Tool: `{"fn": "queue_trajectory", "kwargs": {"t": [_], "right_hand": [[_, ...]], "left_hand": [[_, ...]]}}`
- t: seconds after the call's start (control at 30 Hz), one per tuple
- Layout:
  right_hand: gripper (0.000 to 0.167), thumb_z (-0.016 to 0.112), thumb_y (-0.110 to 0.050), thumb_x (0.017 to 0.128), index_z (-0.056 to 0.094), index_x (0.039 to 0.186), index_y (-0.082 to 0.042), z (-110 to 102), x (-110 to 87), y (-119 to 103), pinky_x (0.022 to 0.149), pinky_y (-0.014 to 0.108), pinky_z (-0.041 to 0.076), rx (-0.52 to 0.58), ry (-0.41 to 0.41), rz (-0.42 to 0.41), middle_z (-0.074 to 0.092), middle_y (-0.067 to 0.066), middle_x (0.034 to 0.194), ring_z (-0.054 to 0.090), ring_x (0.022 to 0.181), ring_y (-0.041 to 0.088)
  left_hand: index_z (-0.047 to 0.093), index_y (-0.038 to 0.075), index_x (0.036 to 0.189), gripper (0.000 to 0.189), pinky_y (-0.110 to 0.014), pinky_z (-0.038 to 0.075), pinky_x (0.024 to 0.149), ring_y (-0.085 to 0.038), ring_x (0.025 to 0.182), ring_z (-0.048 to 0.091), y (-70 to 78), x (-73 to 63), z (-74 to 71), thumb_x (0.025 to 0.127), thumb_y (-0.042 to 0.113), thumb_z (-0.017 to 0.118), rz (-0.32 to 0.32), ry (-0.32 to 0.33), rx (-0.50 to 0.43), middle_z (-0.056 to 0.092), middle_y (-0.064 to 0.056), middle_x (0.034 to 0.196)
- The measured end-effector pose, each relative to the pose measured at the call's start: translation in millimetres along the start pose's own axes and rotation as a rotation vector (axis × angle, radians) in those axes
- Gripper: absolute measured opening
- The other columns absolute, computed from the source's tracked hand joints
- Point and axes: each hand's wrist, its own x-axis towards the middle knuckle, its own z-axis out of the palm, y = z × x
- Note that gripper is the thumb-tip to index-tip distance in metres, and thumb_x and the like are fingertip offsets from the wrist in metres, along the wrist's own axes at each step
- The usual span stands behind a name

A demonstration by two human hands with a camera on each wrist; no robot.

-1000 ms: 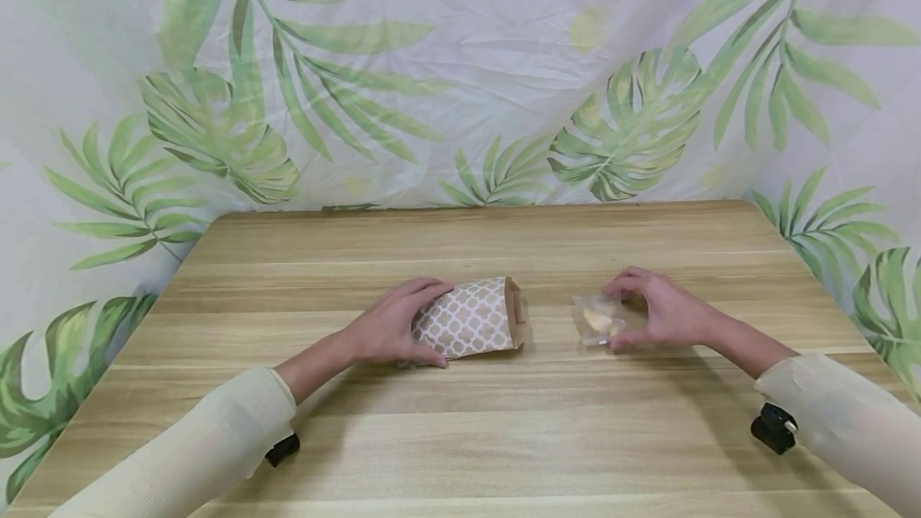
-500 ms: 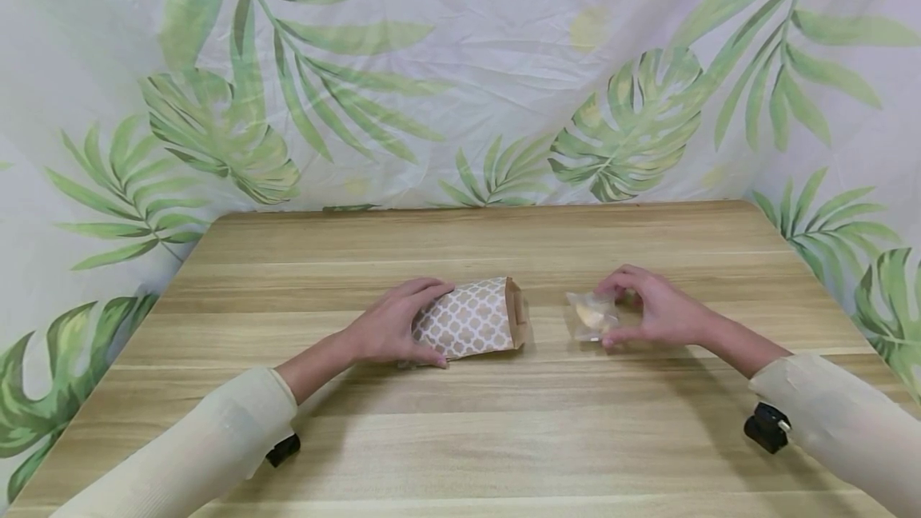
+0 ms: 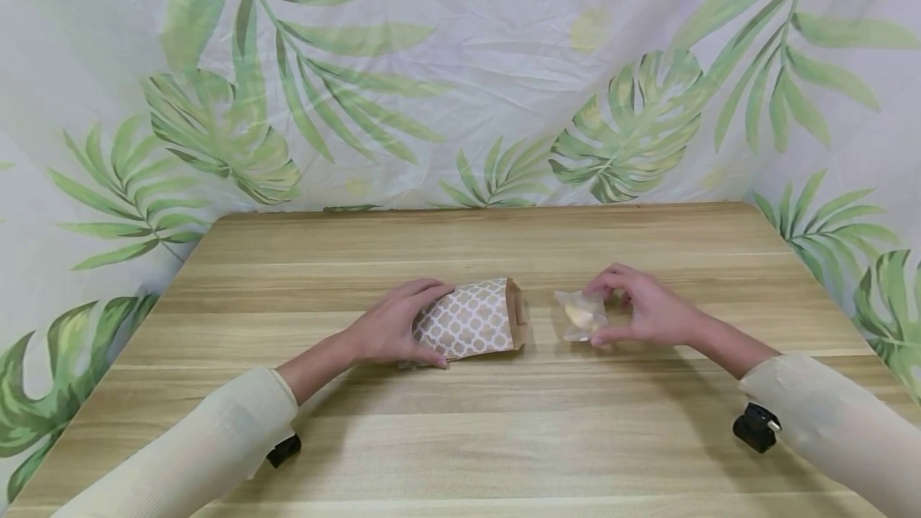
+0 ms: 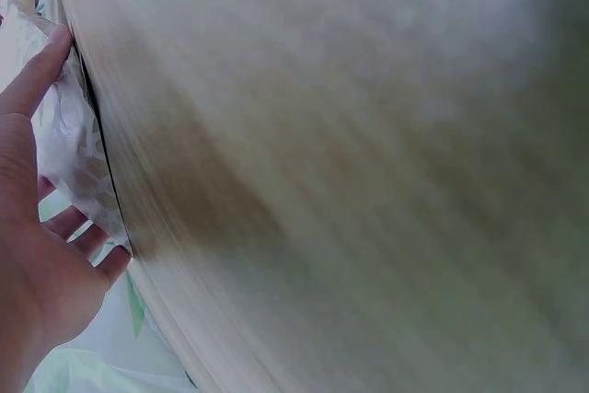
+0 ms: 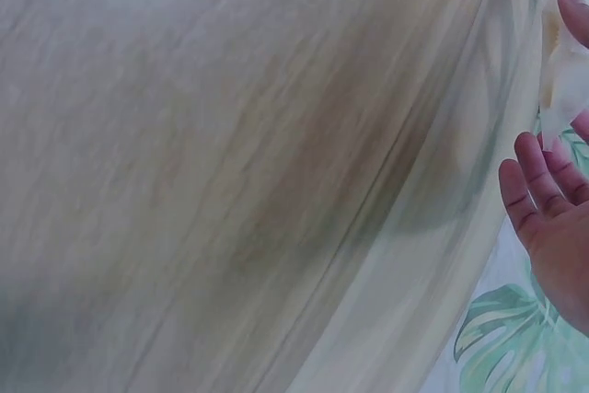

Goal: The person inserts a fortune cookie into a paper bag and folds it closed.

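Observation:
A brown paper bag (image 3: 468,318) with a white lattice print lies on its side on the wooden table, its mouth facing right. My left hand (image 3: 392,324) holds the bag's closed end, thumb on the near side and fingers on the far side. To the right of the mouth, a small clear packet (image 3: 579,316) with a pale yellow piece inside is held at its right edge between the thumb and fingers of my right hand (image 3: 651,310). A short gap separates packet and bag. In the right wrist view the right hand (image 5: 557,218) shows only partly.
The wood-grain table (image 3: 475,438) runs back to a leaf-printed cloth (image 3: 489,86) that hangs behind it and at both sides. A black wrist device (image 3: 755,428) sits under the right sleeve, another (image 3: 284,450) under the left.
My right hand has moved left with the packet, bringing it closer to the bag's mouth. The left hand and the bag have stayed in place.

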Motion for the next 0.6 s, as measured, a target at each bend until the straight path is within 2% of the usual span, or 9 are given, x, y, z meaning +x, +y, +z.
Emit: {"fn": "queue_trajectory", "kwargs": {"t": [0.6], "right_hand": [[0.06, 0.098, -0.025, 0.071, 0.072, 0.123, -0.006, 10.2, 18.7, -17.8, 0.074, 0.039, 0.056, 0.066, -0.014, -0.032, 0.064, 0.009, 0.12, 0.06, 0.099, 0.027]], "left_hand": [[0.047, 0.008, 0.155, 0.108, -0.055, 0.041, 0.115, -0.035, 0.141, 0.047, -1.5, -0.1, 1.1, 0.069, 0.054, 0.093, 0.002, 0.003, -0.017, 0.049, -0.014, 0.153]]}}
